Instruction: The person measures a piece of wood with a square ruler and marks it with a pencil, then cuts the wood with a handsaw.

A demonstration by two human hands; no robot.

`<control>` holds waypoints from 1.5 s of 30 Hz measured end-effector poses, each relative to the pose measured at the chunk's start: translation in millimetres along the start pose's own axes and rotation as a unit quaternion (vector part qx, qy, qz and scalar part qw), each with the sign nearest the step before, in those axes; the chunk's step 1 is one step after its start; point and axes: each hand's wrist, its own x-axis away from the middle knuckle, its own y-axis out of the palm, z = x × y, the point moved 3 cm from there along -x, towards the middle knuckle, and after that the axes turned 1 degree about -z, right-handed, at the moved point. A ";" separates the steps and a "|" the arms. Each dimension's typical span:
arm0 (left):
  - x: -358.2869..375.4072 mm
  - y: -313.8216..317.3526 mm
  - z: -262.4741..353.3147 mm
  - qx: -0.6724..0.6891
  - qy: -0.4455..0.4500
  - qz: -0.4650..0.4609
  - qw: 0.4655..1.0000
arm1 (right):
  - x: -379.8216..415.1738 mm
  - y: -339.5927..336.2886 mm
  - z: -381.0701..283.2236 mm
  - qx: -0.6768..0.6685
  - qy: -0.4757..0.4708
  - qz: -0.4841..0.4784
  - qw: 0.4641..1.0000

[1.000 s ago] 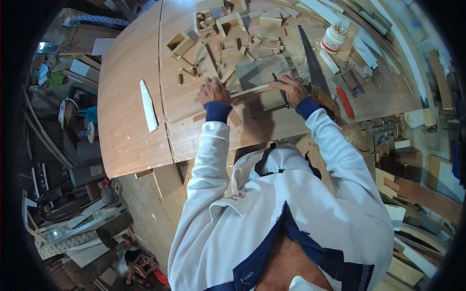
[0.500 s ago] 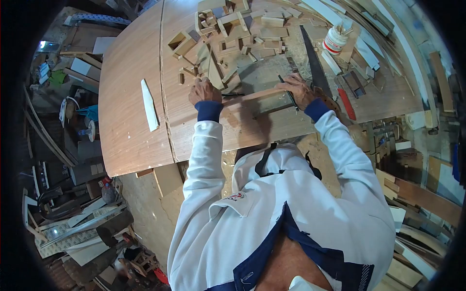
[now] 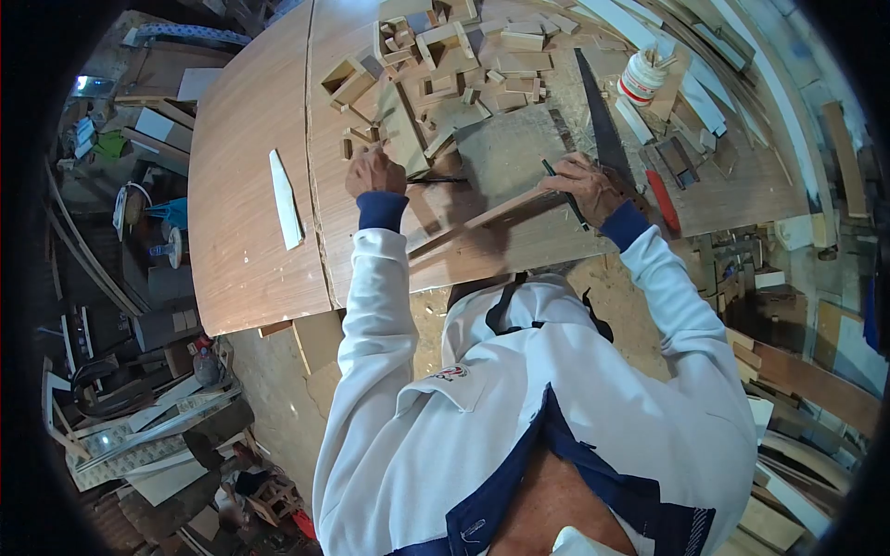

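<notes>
My right hand (image 3: 593, 190) is closed around the end of a narrow wooden strip (image 3: 496, 211), with a dark pencil (image 3: 578, 211) also held in its fingers. The strip slants down to the left over the tabletop. My left hand (image 3: 376, 174) is at the left, its fingers curled downward beside small wood blocks (image 3: 349, 148); whatever they grip is hidden under the hand. A thin black tool (image 3: 439, 180) lies just right of my left hand. Ahead of it is a flat wooden board (image 3: 400, 125).
Small open wooden boxes (image 3: 349, 82) and offcuts cover the far side of the table (image 3: 246, 222). A handsaw blade (image 3: 598, 111), a red-handled tool (image 3: 662, 199) and a white tub (image 3: 640, 78) of sticks are at the right. A white pointed strip (image 3: 286, 201) lies left.
My left hand has moved a little left, off the wooden strip. My right hand has shifted slightly right and nearer with the pencil, and the strip's left end has swung toward me.
</notes>
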 end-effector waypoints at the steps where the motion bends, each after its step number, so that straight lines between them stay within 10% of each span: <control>1: -1.1 -4.7 -2.2 0.026 -0.003 0.032 0.999 | 0.5 0.4 1.2 0.001 0.003 0.001 1.000; 8: -11.3 -55.0 19.1 0.221 -0.056 -0.028 0.973 | -7.9 8.4 50.9 -0.006 0.081 0.011 0.997; 11: -5.0 -40.8 36.9 0.547 -0.038 -0.079 0.833 | -13.1 9.1 58.0 0.004 0.051 0.036 0.998; 17: 23.3 -22.5 86.5 0.657 -0.081 -0.145 0.735 | -14.1 -12.5 29.1 0.053 0.100 0.174 0.978; 20: 31.2 -12.3 103.1 0.674 -0.079 -0.156 0.718 | -7.7 -12.9 1.5 0.008 0.300 0.187 0.935; 22: 33.8 -8.8 113.4 0.658 -0.088 -0.230 0.712 | 3.7 13.7 -4.8 -0.262 0.334 0.199 0.883; 27: 36.6 -10.0 141.5 0.690 -0.103 -0.261 0.668 | 17.2 16.1 -47.2 -0.338 0.406 0.220 0.820; 32: 42.7 -0.3 141.1 0.545 0.031 -0.373 0.750 | 57.2 25.6 -27.8 -0.241 0.364 0.346 0.831; 34: 46.9 -4.0 140.3 0.223 0.280 -0.046 0.933 | 83.8 28.8 -14.4 -0.360 0.455 0.358 0.731; 35: 50.3 16.4 138.7 0.224 0.183 -0.106 0.951 | 89.3 21.7 -15.1 -0.362 0.499 0.361 0.700; 42: 51.6 41.7 146.0 0.071 0.283 -0.081 0.953 | 91.0 -1.8 -24.0 -0.426 0.479 0.382 0.665; 45: 46.8 26.5 148.2 0.199 0.236 -0.239 0.921 | 80.2 2.6 -25.6 -0.418 0.458 0.360 0.697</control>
